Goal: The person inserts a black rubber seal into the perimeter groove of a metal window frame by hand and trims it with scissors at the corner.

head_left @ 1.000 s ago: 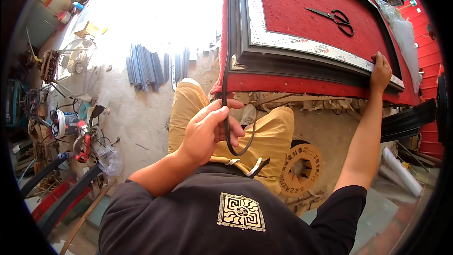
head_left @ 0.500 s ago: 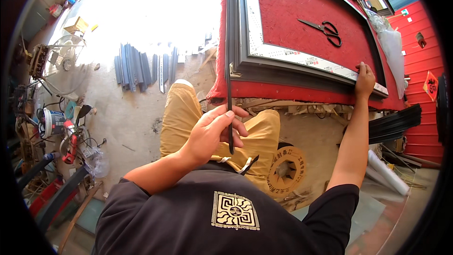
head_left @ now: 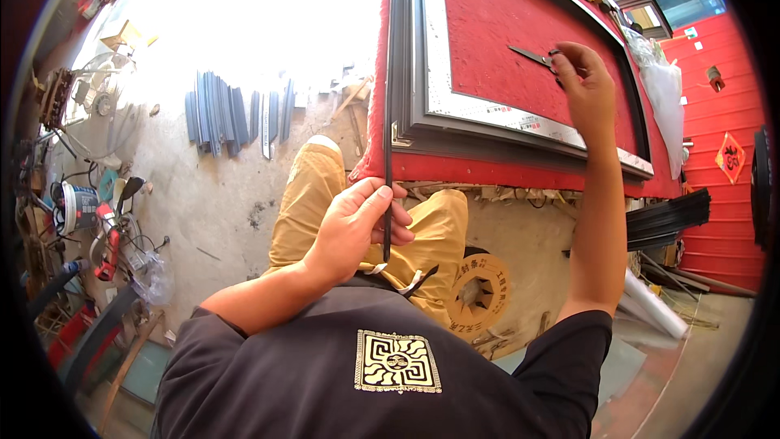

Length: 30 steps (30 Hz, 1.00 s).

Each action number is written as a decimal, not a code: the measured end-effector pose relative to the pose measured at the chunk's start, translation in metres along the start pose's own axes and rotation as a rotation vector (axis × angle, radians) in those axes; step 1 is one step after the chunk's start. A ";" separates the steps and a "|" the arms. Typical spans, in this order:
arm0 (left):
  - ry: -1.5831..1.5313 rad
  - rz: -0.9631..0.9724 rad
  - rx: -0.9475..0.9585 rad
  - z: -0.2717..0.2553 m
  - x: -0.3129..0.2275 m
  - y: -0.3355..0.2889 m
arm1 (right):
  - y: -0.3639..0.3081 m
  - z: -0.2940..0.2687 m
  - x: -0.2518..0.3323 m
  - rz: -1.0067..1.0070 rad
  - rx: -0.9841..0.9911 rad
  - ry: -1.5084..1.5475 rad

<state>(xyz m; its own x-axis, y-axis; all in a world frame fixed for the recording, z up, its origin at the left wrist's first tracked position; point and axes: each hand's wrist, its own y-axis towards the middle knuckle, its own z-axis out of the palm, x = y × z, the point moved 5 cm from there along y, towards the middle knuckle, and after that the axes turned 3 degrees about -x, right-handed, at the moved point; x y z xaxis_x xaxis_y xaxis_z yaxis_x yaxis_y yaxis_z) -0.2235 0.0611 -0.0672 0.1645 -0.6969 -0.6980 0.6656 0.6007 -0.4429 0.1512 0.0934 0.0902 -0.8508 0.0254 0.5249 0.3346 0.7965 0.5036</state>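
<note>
A thin black rubber sealing strip [head_left: 387, 195] runs along the left edge of the frame and down past the table corner. My left hand [head_left: 348, 226] pinches the strip near its lower end, between thumb and fingers. The dark metal frame [head_left: 520, 146], partly covered with white printed film, lies on a red-covered table [head_left: 496, 24]. Inside the frame are black-handled scissors [head_left: 530, 55], their blades pointing left. My right hand [head_left: 587, 81] is curled round the scissors' handles, which it mostly hides.
Several dark profile pieces [head_left: 218, 114] lie on the floor at left. A round cardboard reel [head_left: 490, 289] is on the floor below the table. Black strips [head_left: 662, 219] jut out at right. A bucket [head_left: 80, 208] and tools stand at far left.
My right hand has left the near rail of the frame and moved up and left onto the scissors' handles. My left hand still pinches the strip, slightly nearer the table corner.
</note>
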 end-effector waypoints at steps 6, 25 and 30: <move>-0.096 -0.034 0.031 -0.002 0.006 0.006 | -0.022 0.079 0.165 -0.363 0.317 -0.118; -0.200 -0.092 0.096 -0.001 0.006 0.006 | 0.001 0.196 0.178 -0.484 1.169 -0.606; -0.220 -0.103 0.108 -0.001 0.007 0.006 | -0.004 0.208 0.177 -0.464 1.327 -0.695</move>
<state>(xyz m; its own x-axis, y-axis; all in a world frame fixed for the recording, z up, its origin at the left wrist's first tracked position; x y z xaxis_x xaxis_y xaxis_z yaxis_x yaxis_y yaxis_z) -0.2193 0.0601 -0.0757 0.2378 -0.8279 -0.5081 0.7591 0.4847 -0.4346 -0.0848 0.2202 0.0379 -0.9125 -0.3982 -0.0936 -0.2629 0.7462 -0.6116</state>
